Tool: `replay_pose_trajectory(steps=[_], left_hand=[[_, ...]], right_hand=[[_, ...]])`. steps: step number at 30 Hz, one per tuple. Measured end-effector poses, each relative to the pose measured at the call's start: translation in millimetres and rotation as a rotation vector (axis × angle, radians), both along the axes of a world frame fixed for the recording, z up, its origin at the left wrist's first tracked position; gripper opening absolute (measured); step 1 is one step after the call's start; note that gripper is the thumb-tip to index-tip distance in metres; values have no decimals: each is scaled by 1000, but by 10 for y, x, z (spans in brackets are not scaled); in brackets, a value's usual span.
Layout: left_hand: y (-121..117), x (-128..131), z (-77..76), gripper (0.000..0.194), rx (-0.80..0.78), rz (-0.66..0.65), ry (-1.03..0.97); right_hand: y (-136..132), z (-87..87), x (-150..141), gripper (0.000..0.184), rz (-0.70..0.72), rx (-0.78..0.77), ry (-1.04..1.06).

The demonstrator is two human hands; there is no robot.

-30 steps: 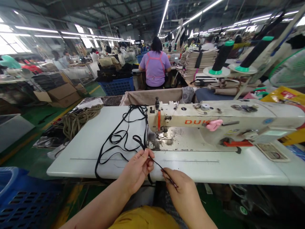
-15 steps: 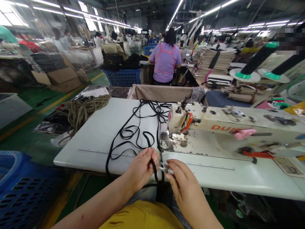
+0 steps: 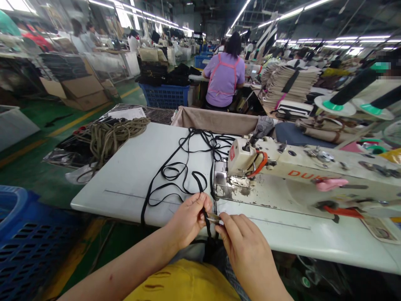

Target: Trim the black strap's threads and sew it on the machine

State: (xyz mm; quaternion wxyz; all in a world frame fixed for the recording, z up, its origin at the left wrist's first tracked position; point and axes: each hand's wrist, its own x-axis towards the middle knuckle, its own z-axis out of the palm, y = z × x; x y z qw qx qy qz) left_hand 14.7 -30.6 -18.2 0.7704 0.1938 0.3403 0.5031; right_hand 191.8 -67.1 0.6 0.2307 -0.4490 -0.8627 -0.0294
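The left hand (image 3: 189,219) pinches the tape (image 3: 198,182), its tail (image 3: 208,229) running toward the body (image 3: 184,282), while the right hand (image 3: 246,242) grasps snips (image 3: 214,217), fingers clenched, pointing leftward, crosswise to that tail.

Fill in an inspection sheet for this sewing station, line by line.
Surface: white tabletop, ruled line along its near side.
Job's things: black strap, partly lying in loose loops; small metal tool at the strap; sewing machine, dark patches on its bed.
Clutter: tangled olive straps by the tabletop's left edge; pink piece on the machine.
Hands: left hand pinches the strap; right hand holds the tool.
Cables: nothing seen clearly.
Surroundings: blue basket at left; person in purple ahead, facing away.
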Motion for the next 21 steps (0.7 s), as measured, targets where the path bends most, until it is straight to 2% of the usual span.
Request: replay_pose_trajectory(steps=[21], left_hand=[[-31, 76, -11, 46, -3, -5, 18]], right_hand=[[-46, -15, 55, 27, 8, 20, -8]])
